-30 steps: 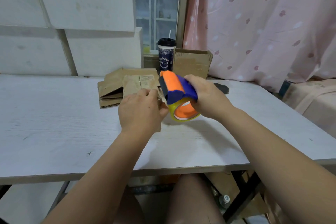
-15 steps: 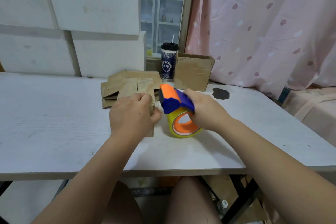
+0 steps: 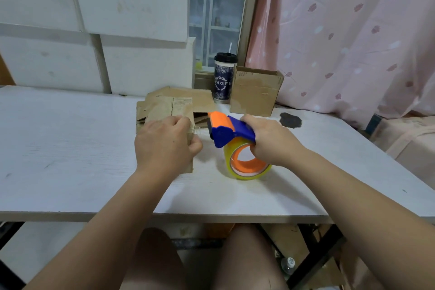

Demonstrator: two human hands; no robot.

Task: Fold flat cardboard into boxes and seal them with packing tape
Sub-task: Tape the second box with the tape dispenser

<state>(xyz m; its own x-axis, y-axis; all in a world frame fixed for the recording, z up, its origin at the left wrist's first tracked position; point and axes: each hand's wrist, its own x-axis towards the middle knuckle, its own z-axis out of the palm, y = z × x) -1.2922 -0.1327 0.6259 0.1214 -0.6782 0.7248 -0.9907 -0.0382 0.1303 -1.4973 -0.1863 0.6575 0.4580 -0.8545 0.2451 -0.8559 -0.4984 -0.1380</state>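
A small cardboard box (image 3: 181,110) was held down on the bench (image 3: 70,148) by the clenched left hand (image 3: 164,146). The tape dispenser (image 3: 235,139), gripped by the right hand (image 3: 270,139), was best drawn straight along the seam, with steady pressure.

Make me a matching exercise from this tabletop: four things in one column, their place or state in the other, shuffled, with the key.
1. tape dispenser
2. drink cup
3. upright box
4. dark stain

A. open-topped, right of the cup
B. gripped by the right hand
C. on the table, right of the dispenser
D. black lid with straw, by the window

Pairs: 1-B, 2-D, 3-A, 4-C
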